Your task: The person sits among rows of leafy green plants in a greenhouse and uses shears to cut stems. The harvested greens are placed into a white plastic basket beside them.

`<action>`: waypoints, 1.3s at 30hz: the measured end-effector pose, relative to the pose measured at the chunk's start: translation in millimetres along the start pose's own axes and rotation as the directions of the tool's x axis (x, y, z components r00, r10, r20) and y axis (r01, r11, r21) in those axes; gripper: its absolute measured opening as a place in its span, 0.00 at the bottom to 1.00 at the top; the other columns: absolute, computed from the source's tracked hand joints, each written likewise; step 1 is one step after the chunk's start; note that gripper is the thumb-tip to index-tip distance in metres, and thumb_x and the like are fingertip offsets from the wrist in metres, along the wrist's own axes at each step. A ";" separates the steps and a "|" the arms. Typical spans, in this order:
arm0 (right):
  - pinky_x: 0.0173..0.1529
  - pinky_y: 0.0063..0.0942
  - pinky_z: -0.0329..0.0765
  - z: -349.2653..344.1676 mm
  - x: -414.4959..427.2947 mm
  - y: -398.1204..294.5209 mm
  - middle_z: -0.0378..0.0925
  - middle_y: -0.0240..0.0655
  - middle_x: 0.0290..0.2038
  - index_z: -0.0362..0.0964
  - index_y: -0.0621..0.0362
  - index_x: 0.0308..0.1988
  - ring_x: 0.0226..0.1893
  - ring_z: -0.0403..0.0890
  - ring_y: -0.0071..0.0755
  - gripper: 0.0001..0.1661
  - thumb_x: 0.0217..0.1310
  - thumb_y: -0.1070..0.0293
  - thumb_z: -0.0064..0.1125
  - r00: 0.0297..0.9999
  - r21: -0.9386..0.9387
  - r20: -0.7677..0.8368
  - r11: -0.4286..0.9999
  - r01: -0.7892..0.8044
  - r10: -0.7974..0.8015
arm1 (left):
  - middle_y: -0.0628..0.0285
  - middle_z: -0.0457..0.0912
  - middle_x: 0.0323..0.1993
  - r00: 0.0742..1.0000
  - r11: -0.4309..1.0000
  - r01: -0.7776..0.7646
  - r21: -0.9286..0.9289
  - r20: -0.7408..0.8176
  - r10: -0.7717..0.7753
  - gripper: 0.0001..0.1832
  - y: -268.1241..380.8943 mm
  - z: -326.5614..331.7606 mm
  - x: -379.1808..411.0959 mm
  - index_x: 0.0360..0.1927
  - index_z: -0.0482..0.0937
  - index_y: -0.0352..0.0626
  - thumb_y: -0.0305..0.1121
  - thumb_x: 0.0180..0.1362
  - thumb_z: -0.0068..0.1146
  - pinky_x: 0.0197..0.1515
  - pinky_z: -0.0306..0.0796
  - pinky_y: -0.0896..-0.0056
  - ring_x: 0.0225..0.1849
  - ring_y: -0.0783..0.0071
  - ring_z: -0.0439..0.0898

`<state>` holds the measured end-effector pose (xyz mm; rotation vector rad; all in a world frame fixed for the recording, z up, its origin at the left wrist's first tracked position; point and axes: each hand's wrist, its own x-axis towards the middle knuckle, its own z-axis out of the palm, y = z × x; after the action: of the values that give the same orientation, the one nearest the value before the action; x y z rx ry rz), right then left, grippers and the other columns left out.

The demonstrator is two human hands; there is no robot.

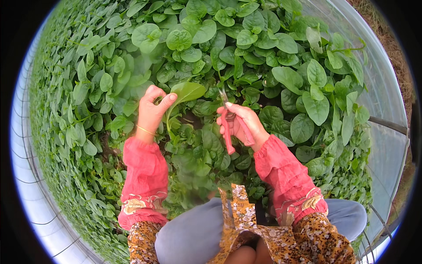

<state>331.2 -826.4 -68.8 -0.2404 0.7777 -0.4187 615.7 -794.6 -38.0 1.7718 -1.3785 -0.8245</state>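
My left hand (152, 107) pinches a leafy green shoot (188, 91) between thumb and fingers. The shoot's broad leaf points right, and its pale stem hangs down below the hand. In my right hand (246, 119) is a pair of pruning shears (227, 132) with red handles. Their metal blades point up into the foliage, close to a stem of the Malabar spinach plants (178, 40). Whether the blades touch that stem cannot be made out. The two hands are apart, with low leaves between and below them.
Dense leafy plants (95, 85) surround both hands. Clear plastic sheeting (385, 158) of a greenhouse tunnel runs along the right, with a dark bar (388, 124) across it. More sheeting (24, 171) curves along the left. My bent knees (194, 227) are close below.
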 end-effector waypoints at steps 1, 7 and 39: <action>0.30 0.33 0.80 -3.1 0.5 -0.4 0.81 0.42 0.31 0.73 0.64 0.45 0.26 0.83 0.39 0.21 0.69 0.55 0.49 1.000 0.039 -0.009 0.999 0.012 -0.012 | 0.65 0.69 0.29 0.996 0.995 -0.092 0.050 -0.010 0.093 0.15 9.2 5.7 2.1 0.23 0.72 0.37 0.34 0.49 0.69 0.42 0.65 0.73 0.36 0.72 0.70; 0.38 0.43 0.78 -22.4 17.2 3.2 0.78 0.45 0.35 0.70 0.63 0.43 0.31 0.81 0.45 0.22 0.66 0.52 0.51 1.000 0.185 -0.022 0.983 -0.008 0.012 | 0.60 0.81 0.33 0.858 0.684 -0.512 0.519 0.350 0.377 0.34 76.2 61.9 29.9 0.59 0.69 0.51 0.22 0.44 0.60 0.38 0.74 0.65 0.35 0.60 0.81; 0.29 0.32 0.80 1.6 3.2 -13.9 0.79 0.42 0.31 0.70 0.64 0.41 0.23 0.82 0.39 0.22 0.65 0.52 0.52 0.986 -0.327 -0.147 0.945 0.025 -0.077 | 0.62 0.80 0.28 0.829 0.460 -0.552 0.696 0.517 0.214 0.33 33.7 117.4 60.2 0.60 0.70 0.55 0.27 0.46 0.59 0.36 0.74 0.62 0.33 0.63 0.80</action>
<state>330.6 -840.2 -64.7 -0.5423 0.9982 -0.3601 513.8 -877.5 -74.1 1.8215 -2.6490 -0.1890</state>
